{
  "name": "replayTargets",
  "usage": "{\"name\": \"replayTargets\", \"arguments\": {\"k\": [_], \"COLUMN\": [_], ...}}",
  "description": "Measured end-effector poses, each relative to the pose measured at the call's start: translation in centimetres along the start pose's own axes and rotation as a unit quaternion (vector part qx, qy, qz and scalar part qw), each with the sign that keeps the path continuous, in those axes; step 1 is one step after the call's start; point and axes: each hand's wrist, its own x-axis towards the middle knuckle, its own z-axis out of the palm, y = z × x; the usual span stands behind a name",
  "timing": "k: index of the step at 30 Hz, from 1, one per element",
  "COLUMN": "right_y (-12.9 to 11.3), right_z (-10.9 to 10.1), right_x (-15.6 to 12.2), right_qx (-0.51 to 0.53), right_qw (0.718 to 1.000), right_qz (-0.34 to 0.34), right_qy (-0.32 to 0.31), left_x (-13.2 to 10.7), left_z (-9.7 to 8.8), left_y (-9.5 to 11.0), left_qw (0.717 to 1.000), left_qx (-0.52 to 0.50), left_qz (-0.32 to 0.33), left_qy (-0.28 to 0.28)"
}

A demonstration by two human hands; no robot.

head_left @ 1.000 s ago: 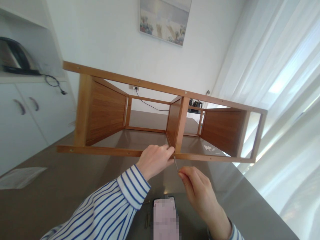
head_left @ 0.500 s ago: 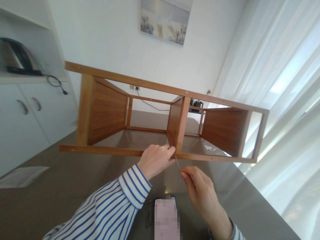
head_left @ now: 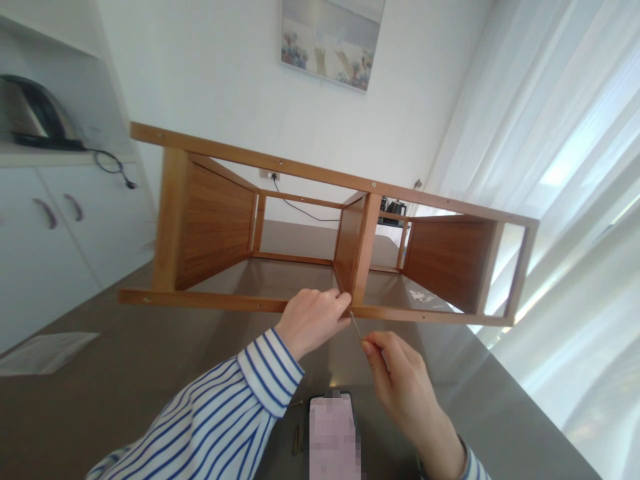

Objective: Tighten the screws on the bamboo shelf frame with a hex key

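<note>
– White cabinets [head_left: 70, 227] and a kettle [head_left: 30, 113] stand at your far left. Next, a pale flat sheet [head_left: 47, 353] lies on the grey counter [head_left: 150, 347], well left of your striped sleeve [head_left: 200, 413].

– And the workpiece?

– Wooden frame [head_left: 320, 171]: set across the counter ahead of you, spanning most of your view, lower rail [head_left: 200, 300] nearest you.

– My hands?

– Left hand [head_left: 314, 321]: fingers bent and touching the lower rail at the foot of the middle upright [head_left: 366, 240]; how firmly they close, I cannot tell. Between your forearms lie small metal pieces [head_left: 299, 437], then a phone [head_left: 334, 440]. From the joint, a thin metal rod [head_left: 356, 327] slants down to your right hand [head_left: 403, 373], whose fingers are clamped on its near end.

– Which step, then?

– Judged by posture: working the rod at that joint, left hand apparently steadying. Your move calls for a braced rail and the rod in line; its tip's seating is too small to confirm.

– Edges and room?

– Phone and pieces limit a low wrist. Rightward, counter extends past your forearm to a slanting edge, sheer curtain [head_left: 575, 267] beyond. Your frame's right end reaches near that edge; overhang undetermined.
</note>
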Motion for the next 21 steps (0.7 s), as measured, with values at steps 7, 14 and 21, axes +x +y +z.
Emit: {"name": "replayTargets", "arguments": {"k": [7,14,21], "right_y": [-0.8,-1.2,-1.9], "right_z": [-0.1,-0.4,-1.0], "right_x": [0.5,1.2,1.6], "right_qx": [-0.086,-0.14,-0.186], "right_qw": [0.996,0.99,0.982], "right_qz": [-0.009,-0.02,-0.025], "right_qy": [-0.025,-0.018,-0.021], "left_x": [0.0,0.0,0.1], "left_z": [0.0,0.1,0.0], "left_y": [0.1,0.0,0.1], "left_qw": [1.0,1.0,1.0], "left_qx": [-0.003,0.004,0.004], "left_qz": [-0.006,0.003,0.004], "left_qy": [-0.008,0.003,0.005]}}
